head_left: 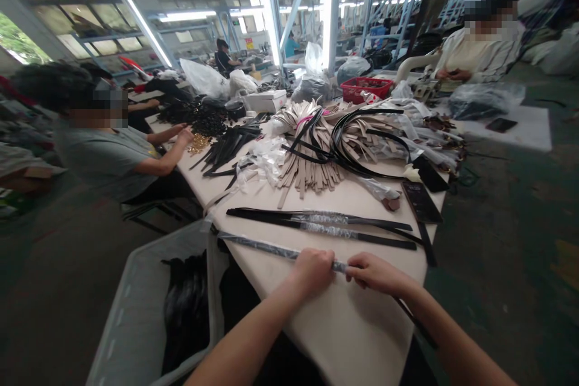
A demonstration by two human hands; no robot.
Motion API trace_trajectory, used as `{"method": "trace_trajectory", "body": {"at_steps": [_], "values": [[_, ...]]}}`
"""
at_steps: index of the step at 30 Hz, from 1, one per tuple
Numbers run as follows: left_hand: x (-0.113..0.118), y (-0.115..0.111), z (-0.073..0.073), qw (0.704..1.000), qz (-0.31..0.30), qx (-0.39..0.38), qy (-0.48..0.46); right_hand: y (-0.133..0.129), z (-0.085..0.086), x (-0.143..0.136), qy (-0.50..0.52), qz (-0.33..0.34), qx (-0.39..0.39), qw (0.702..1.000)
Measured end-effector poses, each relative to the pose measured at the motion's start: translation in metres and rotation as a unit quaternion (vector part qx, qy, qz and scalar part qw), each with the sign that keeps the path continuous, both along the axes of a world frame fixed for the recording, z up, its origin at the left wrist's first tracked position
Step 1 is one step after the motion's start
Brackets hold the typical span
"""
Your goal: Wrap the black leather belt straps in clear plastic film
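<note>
My left hand (315, 268) is closed around a long black strap (266, 245), which has clear plastic film along part of it. Just to the right, my right hand (373, 271) grips the same strap, thumb and fingers pressed together. The strap's left end reaches the table edge by the bin, and a dark length shows beyond my right wrist. Behind my hands lie more black straps (384, 240), bound at the middle with clear plastic wrap (325, 229). What my fingers cover is hidden.
A pale plastic bin (122, 277) with black strips stands left of the table (353, 338). Piled beige strips (307, 175), looped black straps (335, 151), a phone (423, 202) and a red basket (366, 87) lie farther back. A co-worker (104, 151) sits at left, another at right.
</note>
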State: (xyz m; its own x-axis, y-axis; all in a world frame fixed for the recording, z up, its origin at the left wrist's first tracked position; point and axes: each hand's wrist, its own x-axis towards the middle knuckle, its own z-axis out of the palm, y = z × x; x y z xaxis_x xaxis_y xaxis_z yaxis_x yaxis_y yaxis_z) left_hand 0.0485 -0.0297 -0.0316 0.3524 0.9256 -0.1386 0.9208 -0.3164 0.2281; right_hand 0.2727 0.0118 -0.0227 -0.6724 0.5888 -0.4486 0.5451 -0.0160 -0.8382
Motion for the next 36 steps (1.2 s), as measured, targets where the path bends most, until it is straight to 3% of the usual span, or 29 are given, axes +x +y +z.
{"method": "trace_trajectory", "body": {"at_steps": [3,8,12,14,17,20,22,25,27,29,32,36], "values": [[0.003,0.002,0.003,0.999,-0.027,0.023,-0.012,0.0,-0.003,-0.001,0.007,-0.001,-0.021,1.0],[-0.01,0.006,0.007,0.999,0.04,0.022,0.008,0.005,-0.006,0.014,-0.013,0.011,-0.041,0.999],[0.01,0.002,0.006,0.999,-0.017,-0.001,-0.044,0.006,-0.004,0.0,-0.013,0.004,-0.026,1.0],[0.003,-0.003,0.01,0.996,-0.023,0.031,-0.079,0.009,-0.003,0.005,-0.027,0.013,-0.021,0.999],[-0.053,-0.012,0.018,0.984,0.029,0.124,-0.122,0.019,-0.003,0.033,-0.066,0.029,0.002,0.997],[-0.139,-0.019,0.019,0.955,0.178,0.208,-0.113,0.032,-0.002,0.062,-0.112,0.051,0.054,0.991],[-0.19,-0.023,0.014,0.94,0.249,0.212,-0.097,0.04,-0.001,0.071,-0.152,0.06,0.123,0.979],[-0.241,-0.03,0.004,0.943,0.265,0.172,-0.106,0.045,0.009,0.063,-0.233,0.025,0.263,0.936],[-0.258,-0.034,0.001,0.941,0.274,0.144,-0.137,0.04,0.021,0.04,-0.262,-0.006,0.349,0.9],[-0.267,-0.036,0.0,0.933,0.294,0.108,-0.177,0.027,0.034,-0.004,-0.236,-0.014,0.402,0.885],[-0.27,-0.036,0.007,0.914,0.326,0.044,-0.239,-0.001,0.045,-0.105,-0.117,0.016,0.399,0.909],[-0.261,-0.043,0.026,0.876,0.319,-0.066,-0.354,-0.034,0.033,-0.252,-0.028,0.044,0.422,0.905]]}}
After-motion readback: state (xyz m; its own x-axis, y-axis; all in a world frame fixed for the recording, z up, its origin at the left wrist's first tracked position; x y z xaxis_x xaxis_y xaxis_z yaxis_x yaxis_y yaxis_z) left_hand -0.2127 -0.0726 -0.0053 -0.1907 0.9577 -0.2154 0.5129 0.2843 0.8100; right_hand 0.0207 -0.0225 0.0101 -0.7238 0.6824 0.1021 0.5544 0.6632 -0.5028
